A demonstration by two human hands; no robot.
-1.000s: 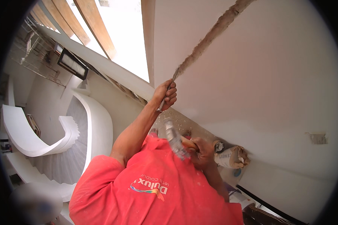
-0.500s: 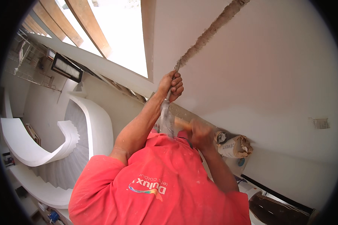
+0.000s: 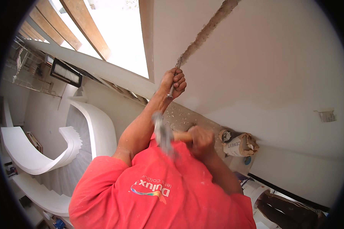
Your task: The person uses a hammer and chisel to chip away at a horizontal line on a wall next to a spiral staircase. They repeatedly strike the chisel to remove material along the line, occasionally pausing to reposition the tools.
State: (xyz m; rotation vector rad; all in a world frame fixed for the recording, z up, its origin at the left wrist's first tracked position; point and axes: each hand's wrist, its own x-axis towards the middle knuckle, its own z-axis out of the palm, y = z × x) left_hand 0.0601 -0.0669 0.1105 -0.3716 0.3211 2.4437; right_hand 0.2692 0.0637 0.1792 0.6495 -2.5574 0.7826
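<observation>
Nearest the camera is a red shirt (image 3: 156, 191) with a curved multicoloured logo and pale lettering printed across it. Just above it the right hand (image 3: 201, 139) is closed tight around the wooden handle of a hammer (image 3: 165, 134) — the grey head is blurred and sits near the left forearm, low and well short of the chisel. The left hand (image 3: 174, 82) is raised with the arm stretched out, fingers wrapped around a thin metal chisel (image 3: 174, 76) whose tip meets the lower end of a rough groove (image 3: 206, 32) cut into the white wall (image 3: 263, 68). The groove runs from the chisel up and to the right, grey and crumbly against the smooth paint.

Farther off, just past the right hand, a tan paper sack (image 3: 239, 144) with dark print lies on the dusty floor against the wall — beside it a small round can, and bits of rubble are scattered nearby. A small pale switch plate (image 3: 326, 115) sits on the wall at right. At far left, a white curved staircase (image 3: 65, 152) winds away, with brown wooden beams (image 3: 86, 26) across a bright opening.
</observation>
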